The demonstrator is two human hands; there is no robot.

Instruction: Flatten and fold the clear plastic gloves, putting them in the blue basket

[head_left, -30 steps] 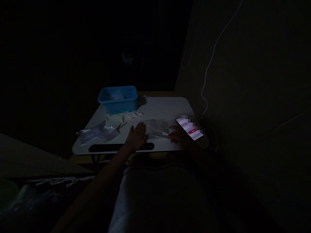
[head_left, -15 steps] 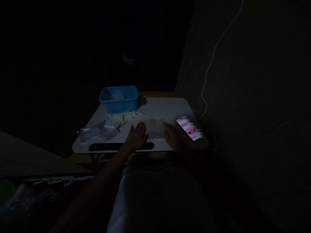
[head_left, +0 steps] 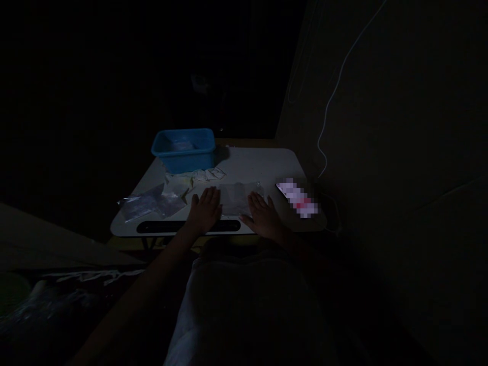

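Observation:
A clear plastic bag [head_left: 236, 198] lies flat on the white table [head_left: 263, 162] between my hands. My left hand [head_left: 205, 207] rests open at the bag's left edge, palm down. On the bag's right part lies my right hand [head_left: 263, 213], also palm down, with the thumb spread from the fingers. More clear plastic bags [head_left: 147, 204] lie to the left of my left hand. Crumpled pale cloth or paper [head_left: 206, 175] sits in front of the blue basin; the dim light hides which it is.
A blue plastic basin [head_left: 185, 161] stands at the table's back left, with something pale inside. At the right lies a lit phone [head_left: 299, 199], and a white cable [head_left: 331, 99] hangs along the wall. A dark slot [head_left: 160, 226] runs along the table's front edge.
My right hand has gone from curled fingers at the bag's right edge to lying open on the bag. My left hand has shifted slightly left. The view has tilted a little.

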